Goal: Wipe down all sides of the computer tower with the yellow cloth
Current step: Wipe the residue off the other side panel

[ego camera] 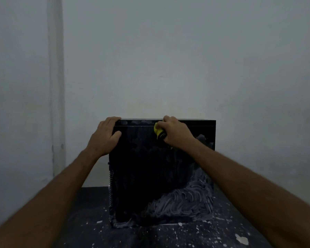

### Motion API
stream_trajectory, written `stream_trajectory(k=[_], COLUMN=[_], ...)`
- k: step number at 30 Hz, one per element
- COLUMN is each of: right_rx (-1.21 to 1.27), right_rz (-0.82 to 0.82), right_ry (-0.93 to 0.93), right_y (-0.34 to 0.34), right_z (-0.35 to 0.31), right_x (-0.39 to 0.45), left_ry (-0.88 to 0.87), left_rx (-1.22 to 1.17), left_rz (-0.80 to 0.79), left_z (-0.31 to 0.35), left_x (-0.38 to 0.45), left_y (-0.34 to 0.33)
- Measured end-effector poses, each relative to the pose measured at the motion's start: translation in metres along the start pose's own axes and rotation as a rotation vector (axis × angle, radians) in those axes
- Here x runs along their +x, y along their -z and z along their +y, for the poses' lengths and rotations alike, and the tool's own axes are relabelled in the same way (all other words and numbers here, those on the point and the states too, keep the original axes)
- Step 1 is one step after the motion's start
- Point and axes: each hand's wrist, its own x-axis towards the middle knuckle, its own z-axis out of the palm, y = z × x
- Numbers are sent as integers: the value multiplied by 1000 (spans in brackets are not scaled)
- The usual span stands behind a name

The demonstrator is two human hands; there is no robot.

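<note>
A black computer tower (150, 176) stands upright on a dark table, its broad side panel facing me. Grey dust smears cover the panel's lower right; the rest looks darker. My left hand (106, 135) grips the tower's top left corner, fingers over the top edge and thumb on the side panel. My right hand (175, 131) holds a bunched yellow cloth (158, 131) against the upper part of the side panel, just under the top edge. Most of the cloth is hidden under that hand.
The dark table (186, 237) is speckled with white paint flecks and chips. A plain grey wall (168, 59) rises close behind the tower, with a vertical corner ridge (56, 86) at the left.
</note>
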Motion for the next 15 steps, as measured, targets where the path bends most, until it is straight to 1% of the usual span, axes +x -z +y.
stream_trajectory(k=[3,4,7,8,11,12,15], right_rx=[14,28,-24,-34,14,39,61], right_rz=[102,99,-55,-69,62,77,8], right_ry=[-137,-141,40,43,-112,-117,22], right_y=[6,7,2,1,1,-1,-2], right_z=[1,-2,-12,-13,-15,-19,-25], right_x=[7,9,6,5,8,9,9], left_ry=[1,3,3,3,9,10,13], left_rx=[-4,-10,-20,-17,-24,-29,-44], left_rz=[17,25,24,20,24,26,8], left_z=[3,4,5,5,6,5,3], left_x=[-1,-2,-3,-2,-3,-3,-2], left_y=[-1,-2,-1,-1,-1,-2,0])
